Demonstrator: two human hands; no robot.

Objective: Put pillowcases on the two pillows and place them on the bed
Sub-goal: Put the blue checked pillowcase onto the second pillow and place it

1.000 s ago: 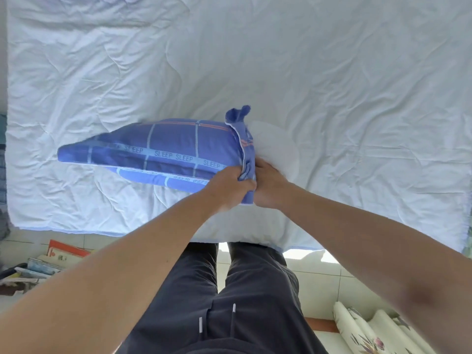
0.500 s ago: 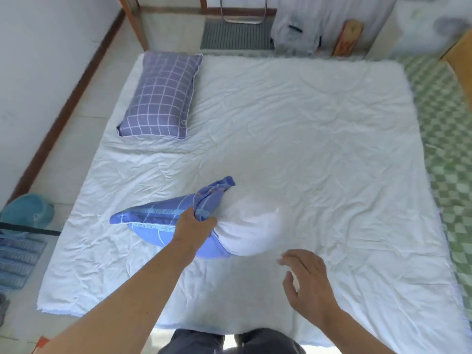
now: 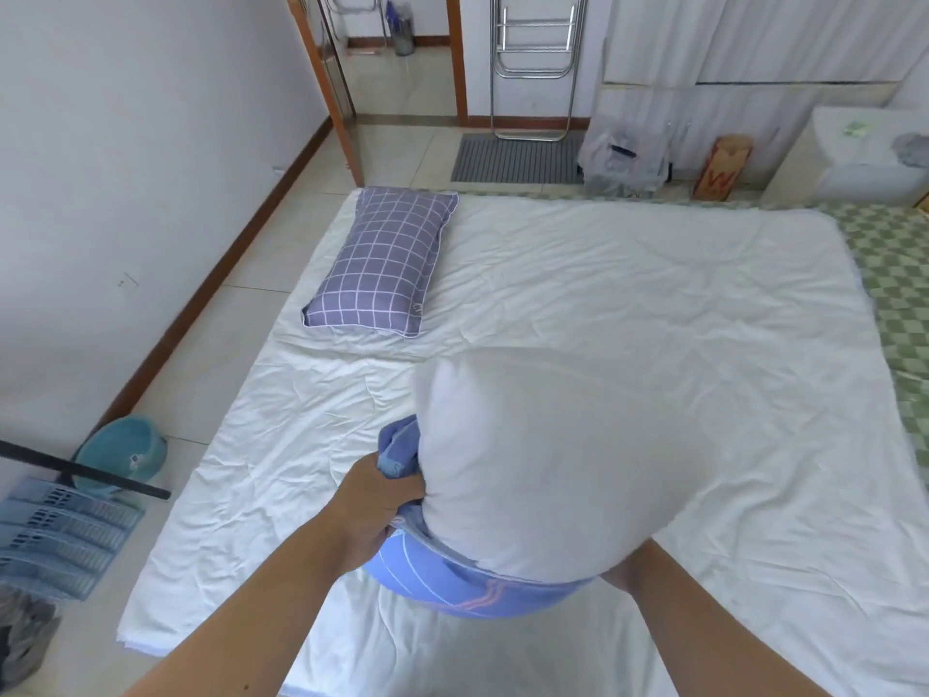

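A white pillow [image 3: 553, 465] stands raised above the bed [image 3: 653, 294], its lower end sunk in a blue striped pillowcase [image 3: 452, 581]. My left hand [image 3: 377, 500] grips the bunched left edge of the pillowcase opening. My right hand [image 3: 628, 570] is under the pillow's right lower corner at the pillowcase edge; its fingers are hidden behind the pillow. A second pillow in a purple checked case [image 3: 387, 264] lies flat at the far left corner of the bed.
The bed's white sheet is wrinkled; a green checked mat [image 3: 900, 294] borders it on the right. On the floor at left are a teal basin [image 3: 123, 452], a blue plastic basket [image 3: 60, 535] and a dark rod. A metal rack [image 3: 533, 67] and doorway lie beyond.
The pillow went from lying on the bed to being lifted upright, white end up. My right hand, free half a second ago, moved back under the pillow's right corner. The view tilted upward.
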